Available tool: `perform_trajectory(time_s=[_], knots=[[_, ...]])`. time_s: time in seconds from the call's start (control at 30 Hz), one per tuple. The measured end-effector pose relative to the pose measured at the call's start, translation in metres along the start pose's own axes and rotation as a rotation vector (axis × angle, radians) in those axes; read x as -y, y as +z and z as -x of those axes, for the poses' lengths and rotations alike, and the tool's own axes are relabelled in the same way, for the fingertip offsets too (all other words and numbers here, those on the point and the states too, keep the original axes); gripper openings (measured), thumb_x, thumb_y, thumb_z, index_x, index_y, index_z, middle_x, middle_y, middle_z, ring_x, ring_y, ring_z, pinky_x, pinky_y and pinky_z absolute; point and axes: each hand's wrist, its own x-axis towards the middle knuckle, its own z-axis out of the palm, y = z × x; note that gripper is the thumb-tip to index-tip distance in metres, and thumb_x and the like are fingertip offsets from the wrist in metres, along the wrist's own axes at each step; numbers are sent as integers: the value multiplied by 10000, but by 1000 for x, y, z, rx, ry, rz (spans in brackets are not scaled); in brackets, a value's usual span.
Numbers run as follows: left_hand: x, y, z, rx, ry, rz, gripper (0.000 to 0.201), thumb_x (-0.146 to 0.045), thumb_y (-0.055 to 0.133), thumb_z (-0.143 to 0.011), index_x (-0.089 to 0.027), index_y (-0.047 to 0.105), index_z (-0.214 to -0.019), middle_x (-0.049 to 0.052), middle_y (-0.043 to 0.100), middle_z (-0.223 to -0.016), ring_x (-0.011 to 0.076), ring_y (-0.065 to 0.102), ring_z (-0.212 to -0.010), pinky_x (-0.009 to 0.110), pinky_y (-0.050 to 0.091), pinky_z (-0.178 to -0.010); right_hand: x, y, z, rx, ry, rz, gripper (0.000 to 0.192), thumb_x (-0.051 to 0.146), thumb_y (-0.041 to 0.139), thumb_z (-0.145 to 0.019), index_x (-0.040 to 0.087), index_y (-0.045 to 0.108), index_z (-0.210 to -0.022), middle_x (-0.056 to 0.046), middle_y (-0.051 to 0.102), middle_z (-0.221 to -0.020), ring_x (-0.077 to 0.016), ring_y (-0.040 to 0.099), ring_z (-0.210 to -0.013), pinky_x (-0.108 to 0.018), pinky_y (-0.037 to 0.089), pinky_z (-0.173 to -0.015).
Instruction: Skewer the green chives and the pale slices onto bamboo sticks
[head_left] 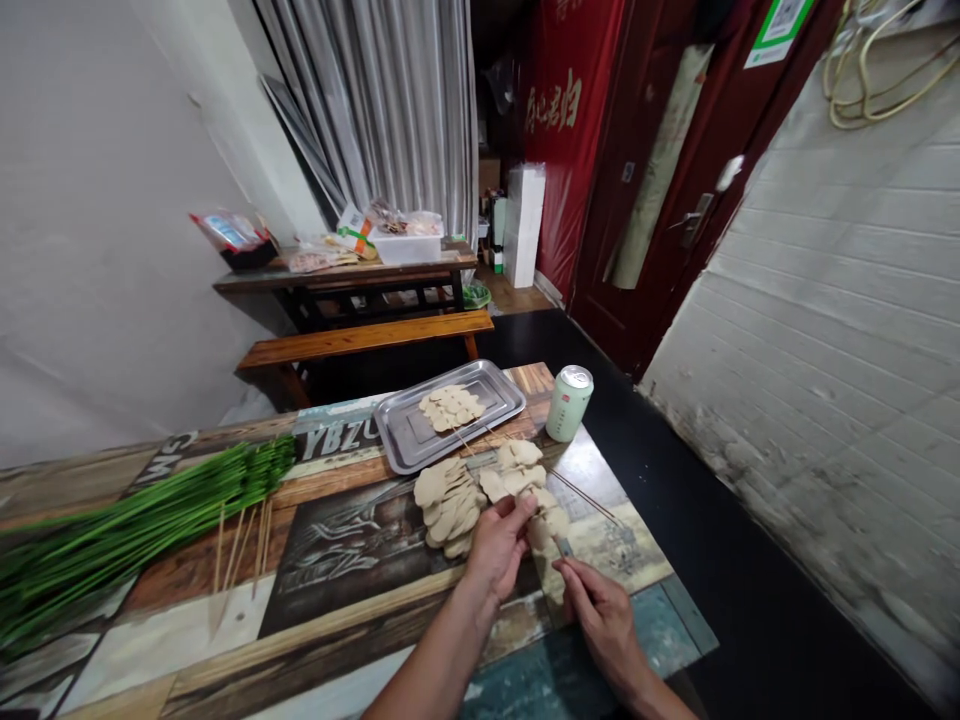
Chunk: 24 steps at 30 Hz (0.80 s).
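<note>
My left hand (499, 548) is closed, thumb and fingers pinching pale beige slices (549, 522) above the table. Just to its right, my right hand (596, 605) is closed in a pinch at the lower end of these slices, on what looks like a thin skewer, mostly hidden by the fingers. A pile of similar flat round slices (450, 505) lies left of my left hand, and another group of slices (514, 468) lies just beyond it. Behind them, a metal tray (397, 452) bears slices threaded on skewers, with stick ends poking over its near edge.
A pale green can (570, 405) stands at the table's far right corner. Two thin sticks (585, 497) lie near it. On the left are a long green vegetable bundle (165, 510) and several loose skewers (240, 545). Beyond stand a wooden bench (367, 335) and another table (337, 272).
</note>
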Motion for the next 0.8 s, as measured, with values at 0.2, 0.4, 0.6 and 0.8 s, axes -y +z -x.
perform_trajectory(time_s=[0.2, 0.4, 0.6, 0.8], knots=[[0, 2, 1, -5, -15, 37, 283, -215, 742, -575, -110, 625, -810, 52, 668, -740, 142, 613, -638, 256, 502, -621, 5, -4, 0, -40, -71, 37, 373, 409, 425, -845, 156, 699, -868, -14, 610, -475, -141, 575, -448, -184, 478, -459], [4, 4, 0, -60, -8, 40, 343, -192, 760, -540, -105, 628, -844, 62, 678, -769, 155, 627, -658, 261, 504, -653, 11, -4, 2, -42, -118, 92, 359, 377, 418, -853, 156, 701, -868, -70, 704, -696, -173, 648, -588, -211, 523, -559], [4, 7, 1, -93, 38, 11, 344, -164, 768, -517, -79, 638, -825, 84, 685, -747, 195, 637, -737, 277, 503, -702, 11, -2, 3, -15, -151, 90, 305, 293, 418, -862, 152, 685, -900, -90, 709, -822, -193, 666, -717, -233, 527, -642], [7, 6, 3, -65, 23, 23, 363, -168, 762, -527, -87, 635, -858, 94, 686, -770, 217, 635, -775, 301, 506, -708, 13, -3, 3, -2, -145, 103, 303, 285, 423, -863, 135, 684, -902, -99, 709, -800, -189, 666, -689, -239, 529, -633]])
